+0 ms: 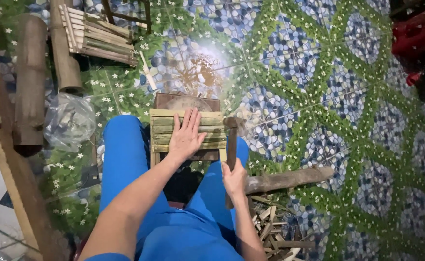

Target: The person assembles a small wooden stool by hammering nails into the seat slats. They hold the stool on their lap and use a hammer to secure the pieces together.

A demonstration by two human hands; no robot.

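Right between the knees, on top of a dark wooden block (186,102), sits a small bamboo slat panel (166,126), and that's where both hands are working. The left hand (187,135) lies flat on it, palm down, fingers spread and pointing away from the body, so it's pressing rather than gripping anything. The right hand (234,178) is wrapped tight around the handle of a hammer (231,140), whose head sits just off the panel's right edge, about level with its upper slats. So the panel lies to the left of the hammer head, and the hammer's long axis runs away from the body, crossways to the slats, which run side to side. The left hand is clearly the nearer one, since it's touching. The panel looks like four or five greenish-yellow split strips laid side by side, with crosspieces I can't make out well underneath. A similar finished panel (99,34) rests farther off to the upper left, beside some logs (31,82); offcuts (273,229) pile up by the right leg.
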